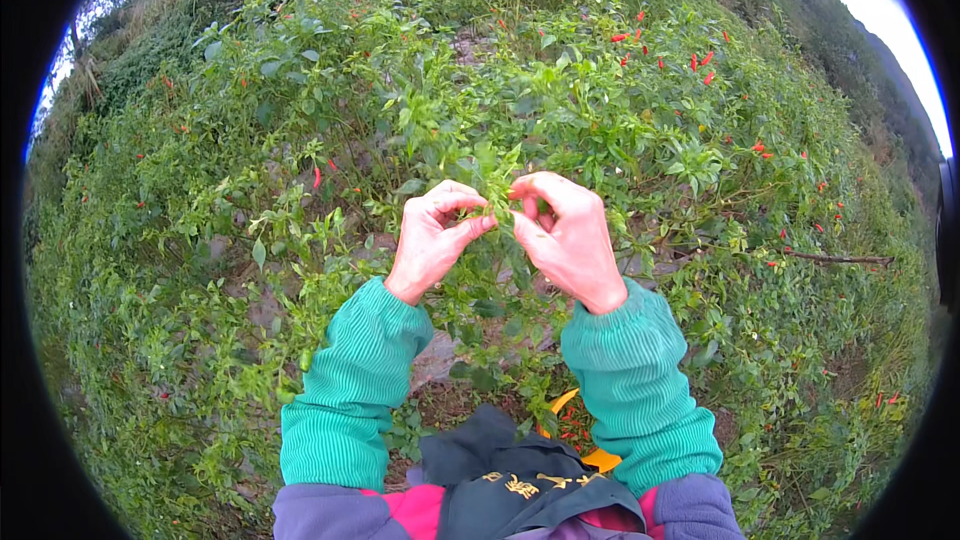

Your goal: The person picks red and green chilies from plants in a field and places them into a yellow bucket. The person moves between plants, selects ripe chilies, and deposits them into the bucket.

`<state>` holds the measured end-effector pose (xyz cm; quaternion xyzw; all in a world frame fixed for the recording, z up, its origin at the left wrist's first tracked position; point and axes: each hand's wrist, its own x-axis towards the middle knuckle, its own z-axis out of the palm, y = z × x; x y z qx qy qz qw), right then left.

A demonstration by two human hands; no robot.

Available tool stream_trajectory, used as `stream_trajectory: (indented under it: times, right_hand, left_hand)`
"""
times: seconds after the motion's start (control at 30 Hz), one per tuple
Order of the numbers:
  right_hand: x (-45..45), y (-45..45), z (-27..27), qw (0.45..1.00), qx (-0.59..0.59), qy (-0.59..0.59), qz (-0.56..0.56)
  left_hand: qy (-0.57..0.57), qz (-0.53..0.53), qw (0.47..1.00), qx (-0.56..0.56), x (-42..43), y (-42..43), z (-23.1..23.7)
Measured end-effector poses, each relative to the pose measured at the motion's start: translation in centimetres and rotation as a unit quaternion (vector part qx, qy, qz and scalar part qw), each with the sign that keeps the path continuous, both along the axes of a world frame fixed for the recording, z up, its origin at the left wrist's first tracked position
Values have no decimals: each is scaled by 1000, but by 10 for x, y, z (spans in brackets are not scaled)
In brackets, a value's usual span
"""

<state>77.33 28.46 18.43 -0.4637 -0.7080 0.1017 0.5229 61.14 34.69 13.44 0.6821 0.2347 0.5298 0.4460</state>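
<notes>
Both hands meet at a leafy shoot of a chili pepper plant (499,187) in front of me. My left hand (441,234) pinches the stem or leaves between thumb and forefinger. From the other side, my right hand (564,231) has its thumb and curled fingers at the same shoot. Whether a pepper is between the fingertips is hidden by leaves and fingers. Below my right forearm, partly covered by the sleeve and a dark apron (525,480), a yellow container (602,459) holds red chili peppers (574,431) and leaves.
Dense chili plants surround me on all sides. Red chilies hang at upper right (694,61) and at left (317,177). A bare stick (840,259) juts out at right. Plastic ground sheeting (437,360) shows between plants. Wooded slopes (855,37) rise behind.
</notes>
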Motion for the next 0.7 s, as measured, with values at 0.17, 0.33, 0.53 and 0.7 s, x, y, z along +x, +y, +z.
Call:
stream_trajectory:
  times: [0.17,0.33,0.53,0.7]
  right_hand:
    - [10,16,-16,980,-99,90,150]
    - [9,28,-61,792,-305,494,189]
    - [41,14,-94,675,-263,646,241]
    - [21,-2,-98,704,-286,537,366]
  left_hand:
    - [-21,-9,999,-47,-1,-11,-1]
    - [-54,-8,996,-67,-8,-22,-14]
    - [-167,45,979,-112,-70,-41,-35]
    - [-265,20,958,-103,-110,-58,-68]
